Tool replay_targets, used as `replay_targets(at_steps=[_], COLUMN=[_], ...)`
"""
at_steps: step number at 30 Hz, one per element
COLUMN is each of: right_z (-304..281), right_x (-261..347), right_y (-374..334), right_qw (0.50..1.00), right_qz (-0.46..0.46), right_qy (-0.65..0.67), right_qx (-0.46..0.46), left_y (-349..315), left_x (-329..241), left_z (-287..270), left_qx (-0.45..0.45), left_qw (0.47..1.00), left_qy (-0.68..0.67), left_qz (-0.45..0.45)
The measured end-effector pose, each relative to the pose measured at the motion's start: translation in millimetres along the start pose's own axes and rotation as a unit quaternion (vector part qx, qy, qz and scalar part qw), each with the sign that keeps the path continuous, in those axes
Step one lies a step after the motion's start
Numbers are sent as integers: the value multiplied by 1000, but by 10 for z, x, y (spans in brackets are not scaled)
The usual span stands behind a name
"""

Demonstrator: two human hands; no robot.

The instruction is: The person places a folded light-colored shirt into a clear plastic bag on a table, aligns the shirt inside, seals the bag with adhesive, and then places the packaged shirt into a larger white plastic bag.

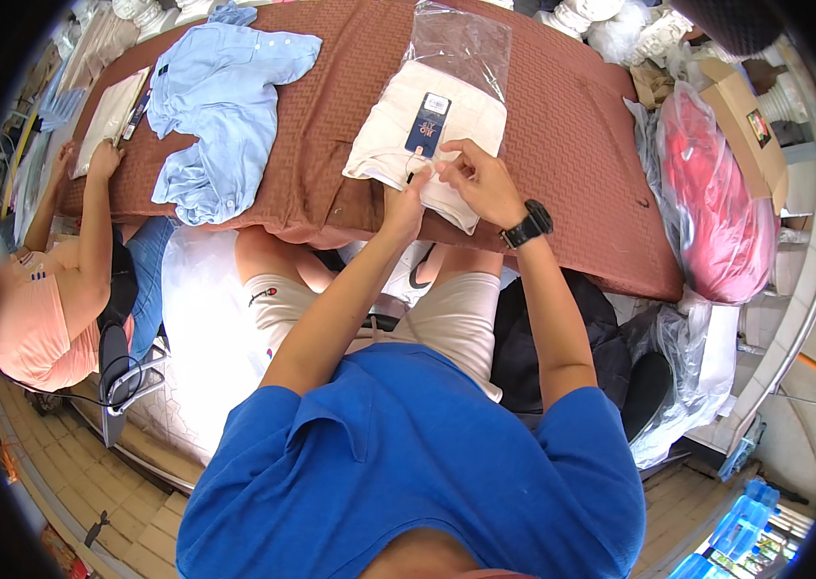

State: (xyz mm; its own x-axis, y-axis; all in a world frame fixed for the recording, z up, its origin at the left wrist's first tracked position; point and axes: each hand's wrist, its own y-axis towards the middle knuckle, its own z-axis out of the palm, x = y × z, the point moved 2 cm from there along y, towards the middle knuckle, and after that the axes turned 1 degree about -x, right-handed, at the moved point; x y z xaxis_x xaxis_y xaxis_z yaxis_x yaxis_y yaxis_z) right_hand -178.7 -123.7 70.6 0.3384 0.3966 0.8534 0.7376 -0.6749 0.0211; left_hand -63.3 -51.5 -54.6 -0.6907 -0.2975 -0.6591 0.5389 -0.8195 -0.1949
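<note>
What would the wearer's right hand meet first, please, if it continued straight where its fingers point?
Probably the dark blue rectangular card tag on the folded cream cloth garment, up and left of the right hand; depth is unclear, so the hand might pass above.

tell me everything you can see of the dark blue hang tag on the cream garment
The dark blue hang tag is a flat, narrow rectangle that looks like card. It has a white sticker toward its far end, lighter print below, and a small pale piece at its near end, by what looks like a thin cord loop. It lies slightly slanted on the folded cream garment. The right hand is close to its right side; any contact is unclear.
</note>
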Motion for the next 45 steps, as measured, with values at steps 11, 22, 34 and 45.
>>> replay_targets(at_steps=[11, 22, 34, 45], right_z=[-239, -511, -520, -319], right_x=[-444, -643, -579, -464], right_y=[468, 444, 619, 1040], right_qw=[863, 879, 901, 901], right_qz=[-73, -34, -112, -272], right_qy=[-483, -455, -397, -310], right_qx=[-127, -136, -133, -137], left_y=[-11, 45, 9, 39], left_x=[-5, 22, -12, 89], left_z=[98, 96, 161, 136], left_qx=[-10, -13, -15, -64], left_qw=[1000, 1000, 999, 995], left_qy=[0, -7, -22, 58], left_qz=[24, 27, 18, 48])
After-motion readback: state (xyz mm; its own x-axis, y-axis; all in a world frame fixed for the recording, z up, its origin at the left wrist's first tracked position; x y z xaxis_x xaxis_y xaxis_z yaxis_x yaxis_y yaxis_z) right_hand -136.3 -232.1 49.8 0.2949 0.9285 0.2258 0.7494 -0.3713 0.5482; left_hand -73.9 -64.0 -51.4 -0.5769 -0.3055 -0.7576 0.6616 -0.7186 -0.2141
